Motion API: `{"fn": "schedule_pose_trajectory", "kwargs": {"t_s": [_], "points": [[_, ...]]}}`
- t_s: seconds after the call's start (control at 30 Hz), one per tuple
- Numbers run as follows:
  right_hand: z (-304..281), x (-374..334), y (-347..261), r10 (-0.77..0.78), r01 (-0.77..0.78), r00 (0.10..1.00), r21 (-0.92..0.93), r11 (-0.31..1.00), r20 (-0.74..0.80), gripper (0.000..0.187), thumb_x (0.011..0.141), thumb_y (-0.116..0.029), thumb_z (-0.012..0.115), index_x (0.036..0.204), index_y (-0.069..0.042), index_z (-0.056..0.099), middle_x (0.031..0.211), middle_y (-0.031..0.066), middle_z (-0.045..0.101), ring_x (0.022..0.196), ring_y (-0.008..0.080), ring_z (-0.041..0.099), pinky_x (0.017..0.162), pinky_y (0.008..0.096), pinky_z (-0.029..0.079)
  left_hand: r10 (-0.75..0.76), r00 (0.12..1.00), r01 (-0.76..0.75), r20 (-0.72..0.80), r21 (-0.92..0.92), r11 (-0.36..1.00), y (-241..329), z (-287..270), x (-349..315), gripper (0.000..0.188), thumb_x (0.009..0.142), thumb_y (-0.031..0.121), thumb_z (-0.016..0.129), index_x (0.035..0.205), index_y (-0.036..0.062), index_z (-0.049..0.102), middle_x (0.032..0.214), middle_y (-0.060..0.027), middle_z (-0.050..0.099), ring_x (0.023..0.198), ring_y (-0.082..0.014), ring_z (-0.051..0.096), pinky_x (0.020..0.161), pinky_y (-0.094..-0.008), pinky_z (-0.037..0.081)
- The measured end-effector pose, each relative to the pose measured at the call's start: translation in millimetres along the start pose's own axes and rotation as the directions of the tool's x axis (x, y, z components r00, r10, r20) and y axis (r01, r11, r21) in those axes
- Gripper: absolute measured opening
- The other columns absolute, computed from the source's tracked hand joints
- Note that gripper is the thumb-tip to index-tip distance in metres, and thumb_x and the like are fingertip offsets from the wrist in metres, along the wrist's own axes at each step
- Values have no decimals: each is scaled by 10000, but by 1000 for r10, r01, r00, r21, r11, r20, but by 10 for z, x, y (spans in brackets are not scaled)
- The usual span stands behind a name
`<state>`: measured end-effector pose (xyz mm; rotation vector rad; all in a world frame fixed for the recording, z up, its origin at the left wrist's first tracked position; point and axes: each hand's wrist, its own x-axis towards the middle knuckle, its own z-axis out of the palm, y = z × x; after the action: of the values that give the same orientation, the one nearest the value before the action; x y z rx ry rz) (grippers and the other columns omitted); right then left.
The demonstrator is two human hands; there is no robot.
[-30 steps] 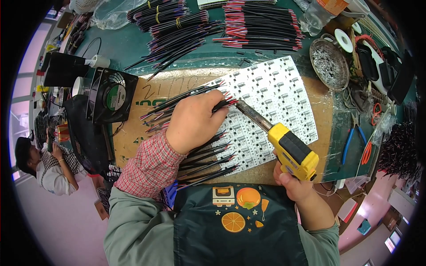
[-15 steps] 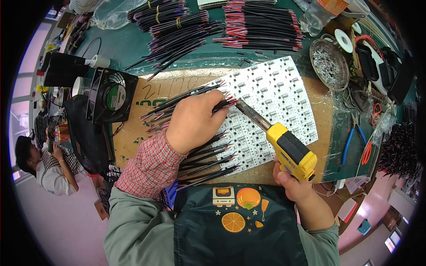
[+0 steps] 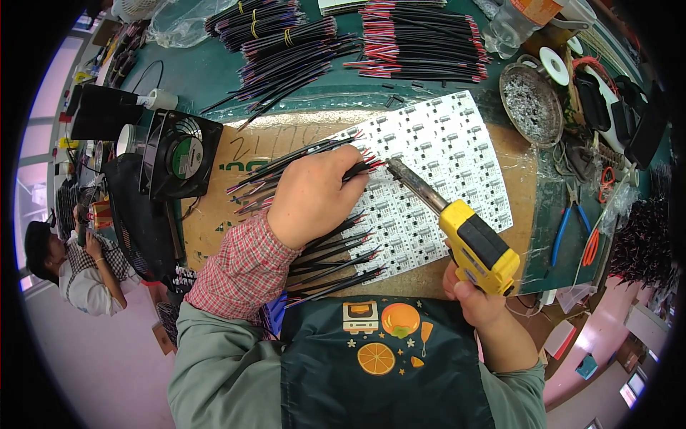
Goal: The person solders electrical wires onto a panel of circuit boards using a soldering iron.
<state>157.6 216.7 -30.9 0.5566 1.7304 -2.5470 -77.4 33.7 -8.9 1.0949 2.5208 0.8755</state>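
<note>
- Soldering gun (image 3: pixel 480 247) has shifted slightly rightward over the white board sheet (image 3: pixel 457 171); its tip looks clear of the wire ends, suggesting a pause in heating.
- Right hand (image 3: pixel 477 300) is wrapped round the gun, below the sheet.
- Left hand (image 3: pixel 314 189) pinches black wires (image 3: pixel 362 168) at the sheet's left side.

Our left hand (image 3: pixel 314 194) pinches, palm down, farther away toward the left; our right hand (image 3: pixel 473 299) grips nearer, on the right, its forearm (image 3: pixel 509 339) slanting far and left.

soldering gun (image 3: pixel 477 244): 1; square fan (image 3: pixel 184 154): 1; blue-handled pliers (image 3: pixel 560 233): 1; round dish (image 3: pixel 505 107): 1
</note>
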Motion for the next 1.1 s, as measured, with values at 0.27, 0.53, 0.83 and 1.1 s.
{"fn": "schedule_pose_trajectory", "kwargs": {"t_s": [0.27,0.53,0.83,1.1], "points": [[9,-33,-26,-16,16,1000,-2,1000,17,261,807,-1,664,1048,-9,566,823,40,587,723,124,560,624,275,456,11,1000,-11,-16,-16,1000,-1,7,0,171,815,179,656,853,33,576,765,-175,629,717,-388,615,620,-467,483],[11,-22,-19,19,-18,1000,-43,999,7,239,801,-9,671,1023,-15,583,811,34,596,711,116,555,624,271,454,-39,999,39,36,-16,999,2,-35,5,210,796,168,695,947,31,648,797,-169,659,746,-348,646,658,-393,501],[24,10,-24,-4,5,1000,-26,1000,21,253,801,-13,671,1039,-12,585,806,28,591,715,104,554,623,261,451,-49,997,53,65,-58,997,-2,-52,11,210,795,164,693,951,30,650,801,-166,660,753,-342,647,666,-387,501],[14,-20,27,16,-16,1000,-54,998,-1,286,794,-1,662,1070,-6,589,805,22,590,712,105,556,625,264,454,-32,998,32,52,3,999,9,-32,14,197,795,166,693,922,24,644,796,-172,655,740,-350,641,654,-392,499]]}}
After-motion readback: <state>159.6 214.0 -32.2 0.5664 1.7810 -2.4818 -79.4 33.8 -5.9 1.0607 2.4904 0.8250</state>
